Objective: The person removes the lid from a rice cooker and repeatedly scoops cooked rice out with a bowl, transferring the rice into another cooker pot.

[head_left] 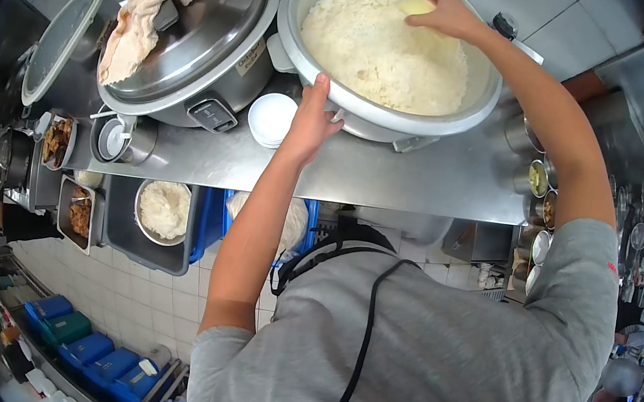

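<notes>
A large open rice cooker point(384, 122) full of white rice point(372, 54) stands on the steel counter. My right hand point(445, 15) is over the far right part of the rice, closed on a pale yellow rounded scoop-like tool point(416, 6); its exact kind is not clear. My left hand point(315, 124) is at the near left of the cooker, its thumb against the rim and its fingers curled below. Close to the left hand sits a stack of small white bowls point(272, 119).
A lidded rice cooker point(204, 50) with a cloth point(147, 23) on top stands to the left. Below the counter's front edge, a pot of rice point(164, 212) sits in a grey tub point(121, 216). Metal containers point(535, 179) line the right side. People are visible at both sides.
</notes>
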### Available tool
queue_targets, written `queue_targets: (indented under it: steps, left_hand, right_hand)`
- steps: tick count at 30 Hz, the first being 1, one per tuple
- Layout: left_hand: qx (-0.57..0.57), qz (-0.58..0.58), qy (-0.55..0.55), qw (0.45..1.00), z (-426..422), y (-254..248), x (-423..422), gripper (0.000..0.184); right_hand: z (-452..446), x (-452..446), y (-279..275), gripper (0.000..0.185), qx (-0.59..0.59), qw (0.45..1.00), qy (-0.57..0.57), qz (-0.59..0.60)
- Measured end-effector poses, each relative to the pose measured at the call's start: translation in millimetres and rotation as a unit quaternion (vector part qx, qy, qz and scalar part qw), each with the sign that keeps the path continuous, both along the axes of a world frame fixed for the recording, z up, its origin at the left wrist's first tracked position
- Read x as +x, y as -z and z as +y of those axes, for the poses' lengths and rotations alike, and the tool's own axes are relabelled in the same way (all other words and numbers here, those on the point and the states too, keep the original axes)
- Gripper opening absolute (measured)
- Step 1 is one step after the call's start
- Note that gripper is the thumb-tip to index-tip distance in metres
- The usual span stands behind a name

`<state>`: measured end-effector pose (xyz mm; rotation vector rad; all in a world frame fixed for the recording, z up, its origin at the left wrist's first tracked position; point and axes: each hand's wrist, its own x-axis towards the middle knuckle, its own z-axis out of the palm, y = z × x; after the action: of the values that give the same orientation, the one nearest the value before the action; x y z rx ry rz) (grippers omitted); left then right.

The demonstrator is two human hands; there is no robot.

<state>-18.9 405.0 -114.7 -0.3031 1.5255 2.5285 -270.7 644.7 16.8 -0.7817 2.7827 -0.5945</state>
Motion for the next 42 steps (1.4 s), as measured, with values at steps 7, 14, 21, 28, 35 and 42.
queue_targets:
  steps: [7, 14, 21, 28, 35, 42]
  left_hand:
    - [0.025, 0.017, -0.017, 0.999, 4, 10, -8, 0.096]
    - [0.022, 0.029, -0.038, 0.999, 12, 23, -14, 0.092]
    - [0.002, 0.001, -0.038, 0.999, 10, 0, -4, 0.091]
    - [0.043, -0.032, -0.054, 0.997, 6, -2, -10, 0.087]
    - [0.051, 0.014, -0.053, 0.997, 13, 15, -13, 0.077]
    - [-0.073, 0.061, -0.061, 0.994, 9, 53, -17, 0.078]
  right_hand:
    - [-4, -31, 75, 0.084, -0.03, 0.98, 0.168, 0.097]
    - [-75, 48, 63, 0.058, -0.12, 0.992, 0.005, -0.032]
    - [-32, 80, 24, 0.05, -0.009, 0.987, -0.151, -0.045]
    - [24, 74, 4, 0.056, -0.005, 0.973, 0.004, -0.231]
    - [11, 90, 44, 0.078, -0.21, 0.884, 0.106, -0.405]
    - [-73, 72, 78, 0.068, -0.333, 0.862, 0.17, -0.342]
